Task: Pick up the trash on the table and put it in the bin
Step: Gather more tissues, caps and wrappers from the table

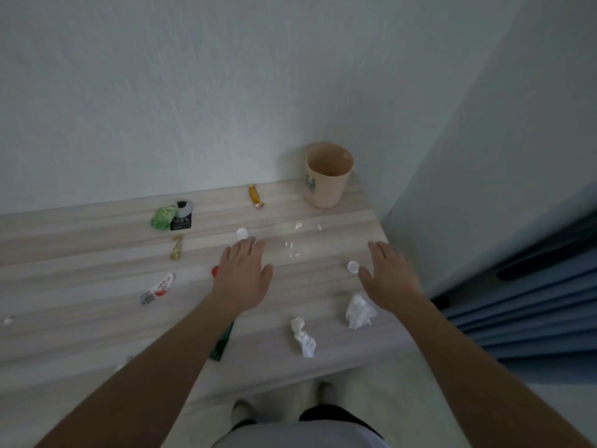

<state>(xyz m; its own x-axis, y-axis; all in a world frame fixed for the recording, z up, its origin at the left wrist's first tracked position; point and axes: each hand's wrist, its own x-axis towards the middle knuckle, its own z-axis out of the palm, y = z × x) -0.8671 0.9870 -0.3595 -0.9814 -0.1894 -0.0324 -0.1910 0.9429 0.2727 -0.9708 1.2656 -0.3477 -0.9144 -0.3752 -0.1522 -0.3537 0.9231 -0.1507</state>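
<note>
Head view shows both hands spread wide and empty above the surface (pixel 97 240): left hand (pixel 243 274) beside a red cap (pixel 215 271), right hand (pixel 387 275) just beside a white cap (pixel 352 267). The bin (pixel 328 176) stands in the far right corner. Counted: two white caps, the other (pixel 242 233) near the left fingertips; one red cap; two tissues (pixel 303 337) (pixel 359 311) at the near edge; two gold wrappers (pixel 256 196) (pixel 176 248); one green packet (pixel 163 216); one sachet (pixel 158 287); several crumbs (pixel 292 248). Risks, as I judge them: caps may skid or roll off the right edge under a flat hand, crumbs scatter when swept, and a forearm hides a green item (pixel 223 341), easily missed.
</note>
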